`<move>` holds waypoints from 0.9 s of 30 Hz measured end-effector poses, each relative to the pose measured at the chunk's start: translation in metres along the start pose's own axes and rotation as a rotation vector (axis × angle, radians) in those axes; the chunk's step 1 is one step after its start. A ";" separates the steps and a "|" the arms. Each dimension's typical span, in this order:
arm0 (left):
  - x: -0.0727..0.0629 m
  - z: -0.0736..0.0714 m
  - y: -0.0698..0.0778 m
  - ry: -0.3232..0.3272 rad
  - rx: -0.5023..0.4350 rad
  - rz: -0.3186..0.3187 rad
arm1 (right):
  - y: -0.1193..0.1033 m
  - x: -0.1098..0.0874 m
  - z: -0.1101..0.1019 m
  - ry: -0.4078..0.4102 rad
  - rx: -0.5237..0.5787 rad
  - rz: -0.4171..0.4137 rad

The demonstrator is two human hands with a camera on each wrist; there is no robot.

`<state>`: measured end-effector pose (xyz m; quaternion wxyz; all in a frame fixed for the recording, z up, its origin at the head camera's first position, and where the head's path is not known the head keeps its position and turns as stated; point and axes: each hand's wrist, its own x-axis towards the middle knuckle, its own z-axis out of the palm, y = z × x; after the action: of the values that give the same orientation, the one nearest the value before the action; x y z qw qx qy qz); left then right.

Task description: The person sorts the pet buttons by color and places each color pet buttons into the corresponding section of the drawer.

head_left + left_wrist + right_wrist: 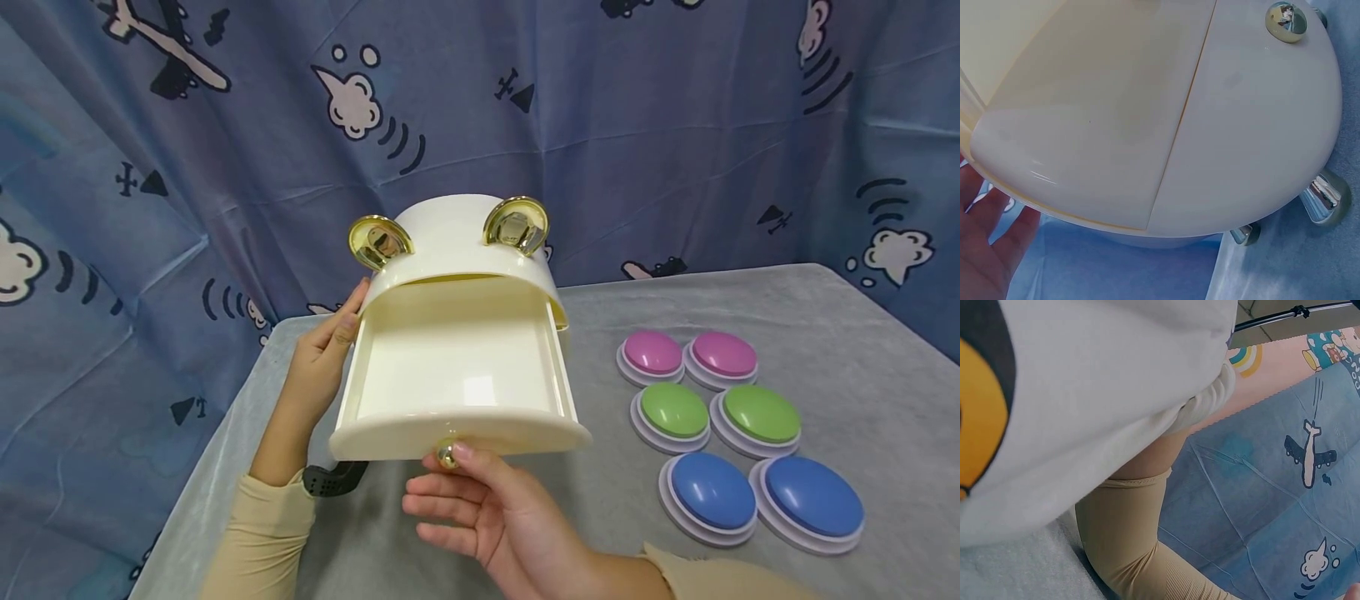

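Observation:
A white drawer box (450,225) with two gold ears stands at the middle of the table in the head view. Its upper drawer (457,367) is pulled out toward me, and no contents show inside. At the drawer's front, my right hand (510,517) pinches the small gold knob (447,455) between thumb and index finger, the other fingers stretched out. Against the box's left side rests my left hand (318,358), fingers extended along it. In the left wrist view, the lower drawer front (1247,119) is closed and has its own gold knob (1286,22).
Right of the box, on the grey table (592,517), stand several domed buttons on white bases: pink (652,352), green (675,408) and blue (712,490), in pairs. A blue patterned curtain (465,100) hangs behind. Gold feet (1325,199) support the box.

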<state>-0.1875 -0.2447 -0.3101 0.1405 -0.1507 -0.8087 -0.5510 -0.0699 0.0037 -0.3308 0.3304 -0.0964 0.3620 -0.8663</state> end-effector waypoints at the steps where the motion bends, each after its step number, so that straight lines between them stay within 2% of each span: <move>1: 0.000 0.000 0.000 0.000 0.001 -0.001 | 0.000 0.000 0.000 -0.001 -0.001 0.000; 6: 0.000 0.000 0.001 0.001 0.007 -0.007 | 0.002 0.000 0.000 0.001 -0.023 0.040; 11: 0.000 0.000 0.000 -0.005 -0.005 0.000 | 0.004 -0.001 -0.001 -0.040 -0.024 0.092; 21: 0.000 0.000 0.000 -0.002 -0.012 -0.008 | 0.001 -0.006 -0.002 -0.123 0.002 0.091; 27: 0.000 0.000 0.000 0.001 -0.003 -0.012 | -0.001 -0.007 -0.001 -0.114 -0.004 0.111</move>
<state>-0.1877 -0.2443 -0.3100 0.1375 -0.1457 -0.8086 -0.5532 -0.0651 0.0093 -0.3299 0.3977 -0.1259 0.3494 -0.8390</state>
